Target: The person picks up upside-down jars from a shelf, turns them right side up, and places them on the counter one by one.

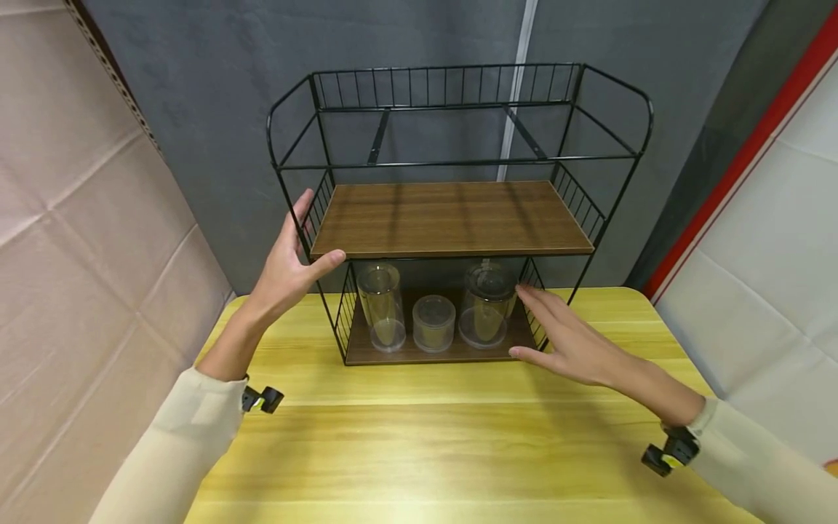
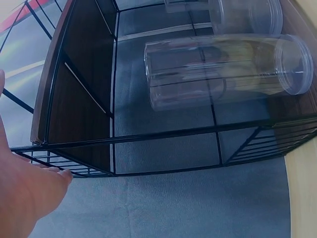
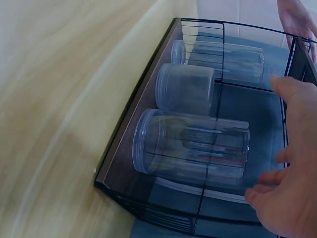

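A black wire rack (image 1: pixel 458 161) with wooden shelves stands on the table. My left hand (image 1: pixel 288 266) is at its left front post, thumb across the corner of the middle shelf (image 1: pixel 452 218), fingers extended along the outer side. On the bottom shelf (image 1: pixel 419 356) stand three clear lidded jars: a tall jar (image 1: pixel 382 306) on the left, a short jar (image 1: pixel 433 324) in the middle and a wide tall jar (image 1: pixel 487 306) on the right. Beside the wide jar, my right hand (image 1: pixel 569 342) has its fingers extended and thumb apart; in the right wrist view nothing is in its grasp.
The rack's top level shows only a wire frame with two crossbars (image 1: pixel 524 132). A yellow wood-grain table (image 1: pixel 445 437) extends in front. Behind hangs a grey backdrop (image 1: pixel 216 94), with pale panels (image 1: pixel 85 240) at left and a red-edged white panel (image 1: pixel 772 255) at right.
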The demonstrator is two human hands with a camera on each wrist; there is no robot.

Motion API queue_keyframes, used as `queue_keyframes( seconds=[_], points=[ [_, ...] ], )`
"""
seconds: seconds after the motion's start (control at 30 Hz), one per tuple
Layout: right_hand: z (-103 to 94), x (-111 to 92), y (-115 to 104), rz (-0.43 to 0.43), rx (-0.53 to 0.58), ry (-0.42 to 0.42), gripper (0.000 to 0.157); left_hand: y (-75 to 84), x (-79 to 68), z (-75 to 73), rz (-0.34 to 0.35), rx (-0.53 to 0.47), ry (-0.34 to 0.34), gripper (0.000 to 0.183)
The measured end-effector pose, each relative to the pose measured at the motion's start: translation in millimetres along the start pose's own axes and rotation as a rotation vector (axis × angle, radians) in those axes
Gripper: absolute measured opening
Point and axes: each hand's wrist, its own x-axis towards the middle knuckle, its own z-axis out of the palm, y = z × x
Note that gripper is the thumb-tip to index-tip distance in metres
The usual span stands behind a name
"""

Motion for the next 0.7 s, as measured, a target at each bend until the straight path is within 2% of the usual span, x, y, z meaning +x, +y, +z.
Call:
queue_keyframes(
  seconds=[0.13,0.4,0.7],
  points=[
    [4.5,13,2,0.026,0.016,0.018,0.098,1.1,1.1,0.9,0.003,-0.017,-0.003,0.103],
    [15.4,38,6,0.138,0.062,0.032,0.105,-0.8,4.0,2.5,0.016,-0.084,-0.018,0.104],
    [26.0,62,8,0.197,0.094,0.074,0.104,-0.8,3.9,2.9,0.01,-0.079,-0.015,0.105]
  ],
)
